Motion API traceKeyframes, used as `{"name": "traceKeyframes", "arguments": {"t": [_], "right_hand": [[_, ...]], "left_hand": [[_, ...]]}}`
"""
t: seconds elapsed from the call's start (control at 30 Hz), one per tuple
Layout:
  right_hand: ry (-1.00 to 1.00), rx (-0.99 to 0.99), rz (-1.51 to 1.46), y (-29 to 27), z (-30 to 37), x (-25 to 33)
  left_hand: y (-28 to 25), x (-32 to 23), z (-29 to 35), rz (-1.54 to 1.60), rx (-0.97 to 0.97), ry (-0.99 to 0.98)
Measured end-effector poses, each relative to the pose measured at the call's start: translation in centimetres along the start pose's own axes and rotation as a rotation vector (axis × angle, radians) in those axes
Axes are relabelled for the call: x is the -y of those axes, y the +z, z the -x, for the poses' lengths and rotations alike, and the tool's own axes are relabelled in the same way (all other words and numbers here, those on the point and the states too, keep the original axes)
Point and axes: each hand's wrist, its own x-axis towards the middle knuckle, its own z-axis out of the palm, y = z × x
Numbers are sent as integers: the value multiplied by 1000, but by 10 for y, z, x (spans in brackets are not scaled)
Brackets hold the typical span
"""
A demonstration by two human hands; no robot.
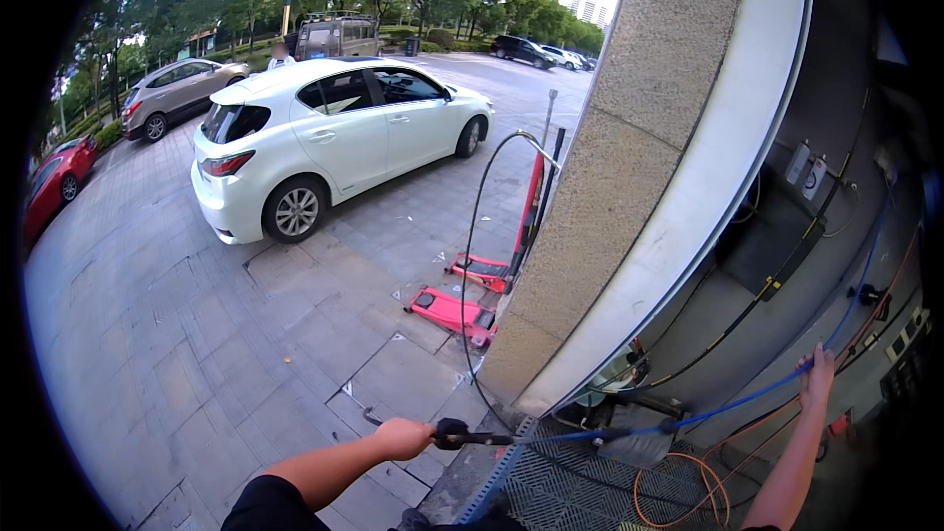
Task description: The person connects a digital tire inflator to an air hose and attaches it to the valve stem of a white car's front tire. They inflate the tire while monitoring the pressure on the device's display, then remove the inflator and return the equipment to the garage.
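My left hand (pixel 401 440) is closed round a dark tool (pixel 480 439) low in the middle, with a black rounded part beside my fingers. A thin bent metal tip shows just beyond that hand; whether it belongs to the tool is hard to tell. From the tool's right end a blue hose (pixel 736 405) runs up to the right. At the right side my right hand (pixel 818 376) grips this hose with my arm stretched out. The hose carries on above that hand along the wall.
A stone-faced pillar (pixel 610 147) divides the paved yard from the workshop. Two red floor jacks (pixel 453 309) stand beside it, near a looping black hose (pixel 472 226). A white car (pixel 339 128) is parked outside; a person stands behind it. An orange hose (pixel 639 492) lies on the grated floor.
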Motion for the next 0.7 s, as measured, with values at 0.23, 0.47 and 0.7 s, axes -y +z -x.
{"name": "traceKeyframes", "arguments": {"t": [0.23, 0.47, 0.7], "right_hand": [[-507, -240, 159, 15, 130, 5], [-243, 437, 47, 125, 247, -55], [126, 275, -722, 122, 95, -128]], "left_hand": [[-44, -200, -90, 355, -201, 536], [-180, -472, -158, 806, -264, 883], [-190, -501, -190, 451, -352, 1154]]}}
